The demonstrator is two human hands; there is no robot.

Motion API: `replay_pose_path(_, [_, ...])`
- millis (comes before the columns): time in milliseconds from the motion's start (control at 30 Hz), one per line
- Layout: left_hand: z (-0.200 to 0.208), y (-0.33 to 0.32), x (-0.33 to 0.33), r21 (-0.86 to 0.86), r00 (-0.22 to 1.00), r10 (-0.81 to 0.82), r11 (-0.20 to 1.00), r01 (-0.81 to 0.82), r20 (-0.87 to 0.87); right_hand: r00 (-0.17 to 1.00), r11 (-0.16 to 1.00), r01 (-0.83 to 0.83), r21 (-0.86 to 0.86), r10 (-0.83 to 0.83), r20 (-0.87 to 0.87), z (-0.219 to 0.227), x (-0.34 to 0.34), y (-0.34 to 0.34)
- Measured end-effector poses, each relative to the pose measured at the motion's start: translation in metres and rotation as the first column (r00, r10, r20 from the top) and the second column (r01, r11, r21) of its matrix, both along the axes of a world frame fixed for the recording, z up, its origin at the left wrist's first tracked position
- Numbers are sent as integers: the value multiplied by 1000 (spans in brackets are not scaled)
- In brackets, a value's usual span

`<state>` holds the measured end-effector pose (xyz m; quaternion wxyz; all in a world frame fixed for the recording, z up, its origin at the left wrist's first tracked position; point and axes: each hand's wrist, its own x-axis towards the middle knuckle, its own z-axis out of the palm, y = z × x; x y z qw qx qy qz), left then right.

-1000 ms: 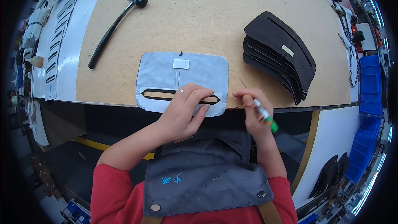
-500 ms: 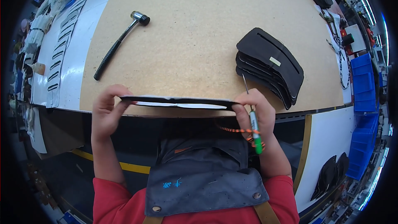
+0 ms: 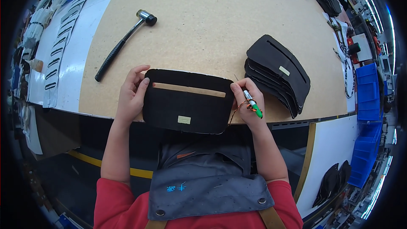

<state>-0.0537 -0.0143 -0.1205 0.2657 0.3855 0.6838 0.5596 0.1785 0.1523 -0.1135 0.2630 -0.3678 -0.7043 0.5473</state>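
A black flat panel [image 3: 184, 110] with a long slot and a small pale label is held by its two sides over the table's front edge. My left hand [image 3: 132, 95] pinches its left side, thumb on the face. At the upper right corner, my right hand [image 3: 250, 101] grips the panel between thumb and fingers. That same hand also keeps a thin pen-like tool [image 3: 251, 99] with a white and green handle and a slim metal shaft against the palm. An orange and black cord [image 3: 235, 112] hangs about it.
A stack of similar black panels [image 3: 277, 72] lies right of my right hand. A mallet [image 3: 125, 44] rests at the left on the tan board [image 3: 195, 21]. Black outlined pieces [image 3: 59, 53] line the left side. Blue bins [image 3: 368, 89] stand at the right.
The panel has turned from nearly edge-on to showing its broad face. Both hands have moved inward, closer together, still holding it; the tool stays in my right hand.
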Motion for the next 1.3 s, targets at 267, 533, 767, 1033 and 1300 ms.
replay_pose_path(267, [-1,2,3,41,996,69,997,-71,54,998,998,-61,18,61,9,-4,3,0])
replay_pose_path(533, [-2,1,6,93,985,147,984,-154,85,987,984,-153,88,148,70,-2,3,0])
replay_pose_path(767, [-5,5,8,7,976,196,981,-196,-93,991,994,-86,63,79,104,-8,3,0])
replay_pose_path(1033, [-4,8,10,-70,830,167,968,-240,-533,970,841,-106,531,-30,241,-9,4,-12])
replay_pose_path(1300, [1,11,13,-135,848,167,954,-268,-503,970,863,-148,483,32,240,-7,5,-8])
